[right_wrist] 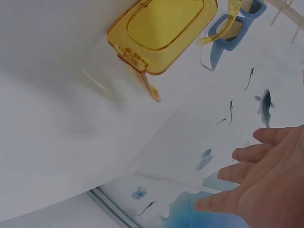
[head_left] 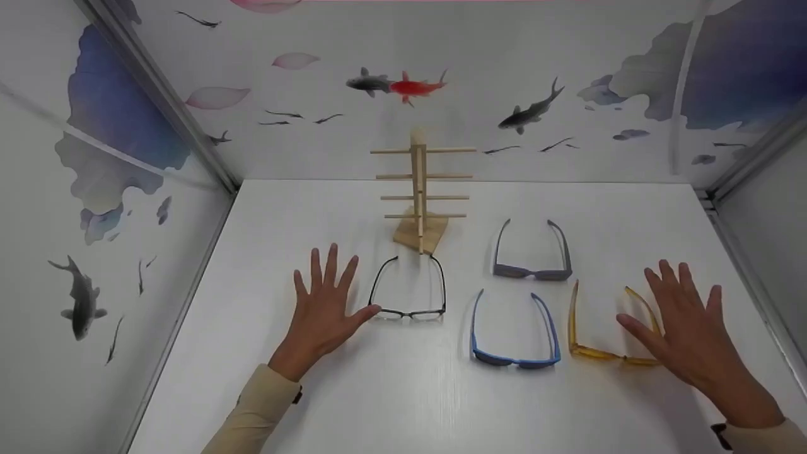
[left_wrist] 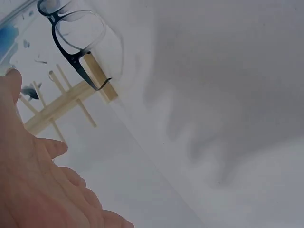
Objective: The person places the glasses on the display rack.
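My left hand is spread flat with straight fingers, its thumb tip overlapping the corner of the black-framed clear glasses in the head view. On the right, my right hand also has its fingers spread and overlaps part of the yellow glasses. Neither hand grips anything. Blue sunglasses lie left of the yellow pair, temples pointing away from me. Behind them are dark grey-purple sunglasses. In the right wrist view, the yellow lens shows large, apart from the fingers.
A wooden rack with several horizontal pegs stands at the back middle of the white table, its square base just behind the black-framed glasses. White panels painted with fish enclose the table at the back and sides, with metal rails at the corners.
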{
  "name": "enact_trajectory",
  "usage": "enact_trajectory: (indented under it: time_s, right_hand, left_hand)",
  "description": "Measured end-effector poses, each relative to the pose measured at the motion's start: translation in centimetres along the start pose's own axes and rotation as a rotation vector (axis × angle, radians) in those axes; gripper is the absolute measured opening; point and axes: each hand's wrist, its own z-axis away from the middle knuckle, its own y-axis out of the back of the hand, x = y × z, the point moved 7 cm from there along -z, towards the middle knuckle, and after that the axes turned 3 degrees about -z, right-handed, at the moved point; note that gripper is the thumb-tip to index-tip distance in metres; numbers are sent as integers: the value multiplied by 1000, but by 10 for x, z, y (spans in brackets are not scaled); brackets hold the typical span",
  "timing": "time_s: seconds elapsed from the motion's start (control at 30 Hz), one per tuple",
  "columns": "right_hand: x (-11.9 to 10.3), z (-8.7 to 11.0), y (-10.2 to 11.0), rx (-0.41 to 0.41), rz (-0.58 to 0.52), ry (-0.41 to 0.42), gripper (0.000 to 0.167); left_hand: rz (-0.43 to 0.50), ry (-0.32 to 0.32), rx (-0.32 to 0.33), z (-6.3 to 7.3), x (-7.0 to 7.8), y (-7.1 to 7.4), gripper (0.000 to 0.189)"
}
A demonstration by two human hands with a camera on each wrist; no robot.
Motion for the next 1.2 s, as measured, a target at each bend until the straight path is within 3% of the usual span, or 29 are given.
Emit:
enact_trajectory:
  time_s: [0.4, 0.63, 0.93, 1.2]
  right_hand:
    - [-19, 3, 5, 167, -43, 87, 78]
    - [-28, 5, 5, 259, -81, 162, 75]
    - [-37, 9, -4, 255, -99, 176, 75]
    - [-44, 11, -11, 254, -172, 128, 74]
  left_hand:
    - [96, -76, 49, 5, 20, 11, 89]
    - [151, -109, 41, 8, 31, 9, 88]
    - [220, -154, 78, 8, 47, 4, 90]
    - [258, -225, 167, 9, 62, 2, 86]
